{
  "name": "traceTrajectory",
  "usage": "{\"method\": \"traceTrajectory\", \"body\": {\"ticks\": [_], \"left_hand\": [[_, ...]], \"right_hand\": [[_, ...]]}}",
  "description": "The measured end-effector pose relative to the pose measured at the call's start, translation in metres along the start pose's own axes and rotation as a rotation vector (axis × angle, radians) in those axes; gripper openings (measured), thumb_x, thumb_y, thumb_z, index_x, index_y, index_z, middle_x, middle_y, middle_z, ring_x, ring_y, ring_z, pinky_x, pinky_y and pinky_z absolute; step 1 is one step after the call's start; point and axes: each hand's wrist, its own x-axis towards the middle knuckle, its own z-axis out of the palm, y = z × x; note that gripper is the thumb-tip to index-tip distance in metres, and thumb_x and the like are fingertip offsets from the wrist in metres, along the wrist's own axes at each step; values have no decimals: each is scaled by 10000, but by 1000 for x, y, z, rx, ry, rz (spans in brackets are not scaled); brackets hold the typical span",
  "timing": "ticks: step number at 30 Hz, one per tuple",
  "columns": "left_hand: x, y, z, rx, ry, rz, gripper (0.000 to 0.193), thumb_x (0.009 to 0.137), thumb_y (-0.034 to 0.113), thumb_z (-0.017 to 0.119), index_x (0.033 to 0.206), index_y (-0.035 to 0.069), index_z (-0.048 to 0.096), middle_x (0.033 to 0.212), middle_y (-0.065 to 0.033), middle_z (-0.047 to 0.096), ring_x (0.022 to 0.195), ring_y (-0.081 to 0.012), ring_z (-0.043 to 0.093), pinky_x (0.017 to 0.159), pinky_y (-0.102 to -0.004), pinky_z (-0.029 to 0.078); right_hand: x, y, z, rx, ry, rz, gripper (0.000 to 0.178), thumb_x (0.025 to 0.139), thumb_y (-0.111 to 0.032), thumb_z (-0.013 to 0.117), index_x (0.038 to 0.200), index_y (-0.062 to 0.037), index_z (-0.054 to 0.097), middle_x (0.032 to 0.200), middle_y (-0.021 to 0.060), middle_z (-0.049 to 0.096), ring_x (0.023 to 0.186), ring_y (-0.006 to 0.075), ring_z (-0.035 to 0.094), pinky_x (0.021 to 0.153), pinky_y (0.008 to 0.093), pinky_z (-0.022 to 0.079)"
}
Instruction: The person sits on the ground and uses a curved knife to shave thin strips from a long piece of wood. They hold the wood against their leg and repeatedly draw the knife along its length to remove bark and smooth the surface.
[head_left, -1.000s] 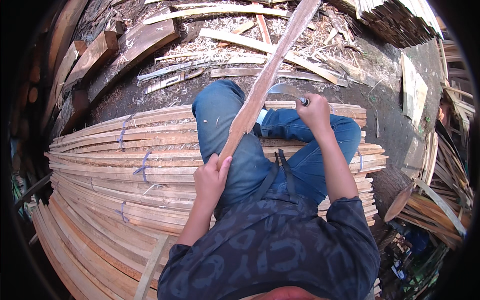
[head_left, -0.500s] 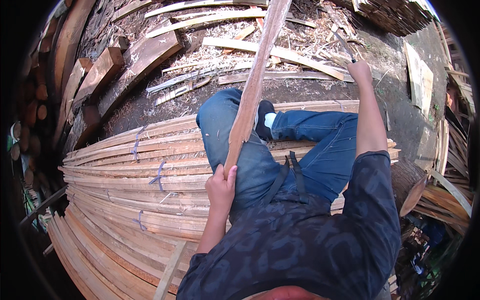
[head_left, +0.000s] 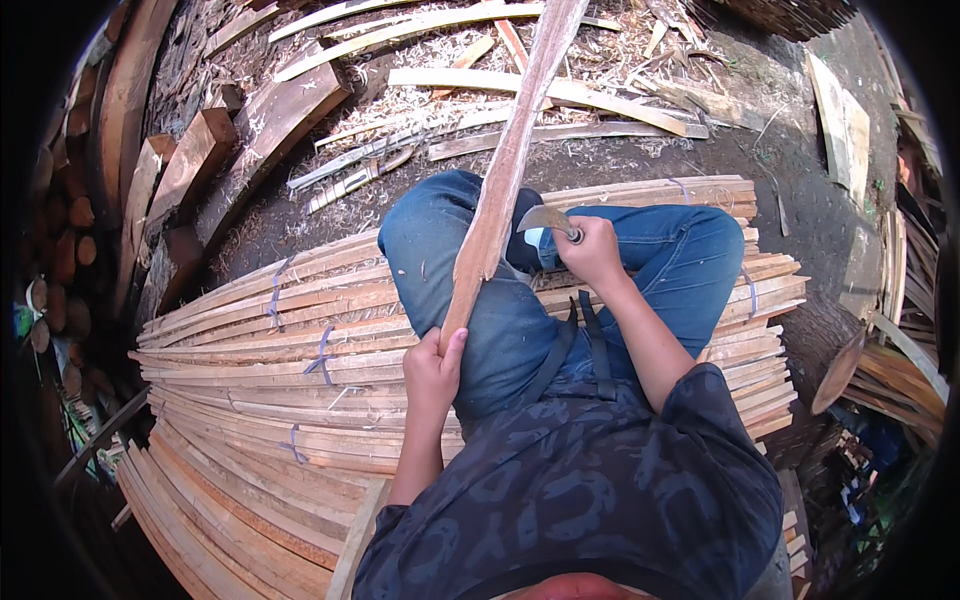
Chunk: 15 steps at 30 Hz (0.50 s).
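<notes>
My left hand is closed round the narrow lower end of a long wooden plank, which slants up across my left thigh and past the top of the picture. A notch with a ragged edge shows on the plank above that grip. In my right hand is the handle of a knife with a curved, hooked blade. The blade points left, close to the plank's right edge, above my crossed legs; whether it touches the wood I cannot tell. Both legs rest on bundles of wooden strips.
Bundled strips with purple ties spread under me and to the left. Loose slats and shavings lie on the ground ahead. Thick beams are at the left, a log at the right. A pale sheath-like piece lies ahead.
My right hand has come down and left with the curved knife, from far out at the upper right to beside the plank. My left hand keeps its hold on the plank.
</notes>
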Motion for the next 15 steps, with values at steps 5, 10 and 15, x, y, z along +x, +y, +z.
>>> {"method": "traceTrajectory", "body": {"ticks": [5, 10, 15], "left_hand": [[3, -2, -2, -127, -57, -59, 475, 926, 325, 613, 625, -27, 505, 478, -143, 412, 425, -195, 396, 442, -360, 334], [7, -4, -1, -189, -103, -46, 494, 933, 321, 610, 606, -31, 493, 471, -103, 377, 459, -123, 346, 432, -342, 306], [7, 0, -2, -136, -85, -20, 498, 934, 318, 614, 600, -29, 487, 469, -91, 371, 463, -117, 332, 428, -338, 298]], "right_hand": [[-6, -34, -19, -293, -145, -29, 188, 686, -221, 698, 791, -69, 735, 653, 171, 648, 674, 358, 657, 653, 436, 538], [15, -43, -30, -368, -32, -137, 193, 676, -214, 698, 806, -77, 736, 696, 174, 667, 695, 345, 672, 653, 439, 546], [25, -52, -44, -573, -123, -85, 188, 660, -208, 699, 752, -45, 713, 713, 200, 668, 712, 365, 676, 665, 433, 555]]}}
